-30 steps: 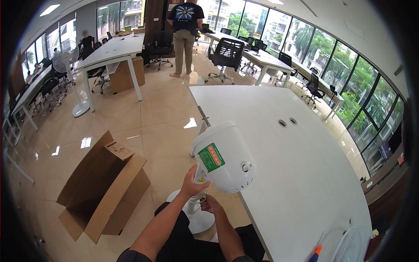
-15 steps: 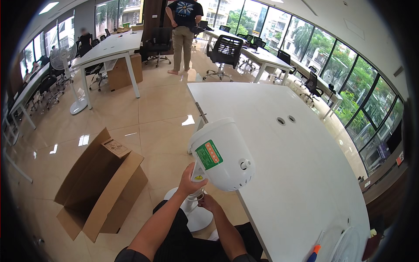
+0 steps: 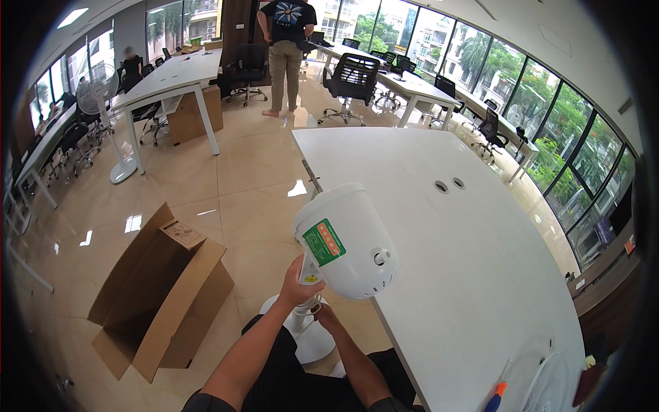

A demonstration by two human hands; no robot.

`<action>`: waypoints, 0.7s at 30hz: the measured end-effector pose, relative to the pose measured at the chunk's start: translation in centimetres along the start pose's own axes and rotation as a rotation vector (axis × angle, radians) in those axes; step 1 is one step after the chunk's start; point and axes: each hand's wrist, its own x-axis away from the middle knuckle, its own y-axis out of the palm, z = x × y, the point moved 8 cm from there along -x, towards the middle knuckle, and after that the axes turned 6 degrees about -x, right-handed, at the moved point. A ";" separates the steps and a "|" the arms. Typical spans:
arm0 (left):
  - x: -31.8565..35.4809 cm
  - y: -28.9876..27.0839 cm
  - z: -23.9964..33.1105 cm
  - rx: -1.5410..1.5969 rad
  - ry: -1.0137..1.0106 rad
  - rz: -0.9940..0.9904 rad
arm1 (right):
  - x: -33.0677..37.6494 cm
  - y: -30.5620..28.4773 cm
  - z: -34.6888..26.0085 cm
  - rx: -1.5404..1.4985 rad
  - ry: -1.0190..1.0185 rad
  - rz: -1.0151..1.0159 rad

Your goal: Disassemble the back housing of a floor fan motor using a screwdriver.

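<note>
A white fan motor housing (image 3: 364,250) with a green and orange label leans over the table's near left edge. My left hand (image 3: 296,287) is closed around its neck, just below the label. Beneath it, a short white stand pole (image 3: 300,318) rises from a round white base (image 3: 317,349) on the floor between my legs. A white cord loops by the pole. At the pole's right side my right hand (image 3: 326,318) has its fingers curled in; the housing and pole partly hide what they grip.
The white table (image 3: 473,261) fills the right side, with a screwdriver (image 3: 495,398) and a clear fan guard or blade (image 3: 549,388) at its near corner. An open cardboard box (image 3: 182,309) lies on the floor at left. A person (image 3: 285,55) stands beyond, among desks and chairs.
The fan housing has shifted very slightly left and up with my left hand. My right hand stays at the pole, its fingers slightly turned.
</note>
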 end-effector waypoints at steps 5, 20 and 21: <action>0.0 0.0 0.7 0.008 -0.014 -0.013 | 0.3 -0.1 -0.6 0.144 -0.147 0.057; 0.5 -0.4 0.7 -0.013 -0.003 0.002 | 3.9 -0.1 -7.0 0.583 -0.507 0.195; 0.4 -0.3 1.2 -0.027 0.025 0.003 | 4.3 -0.1 -7.2 0.627 -0.534 0.197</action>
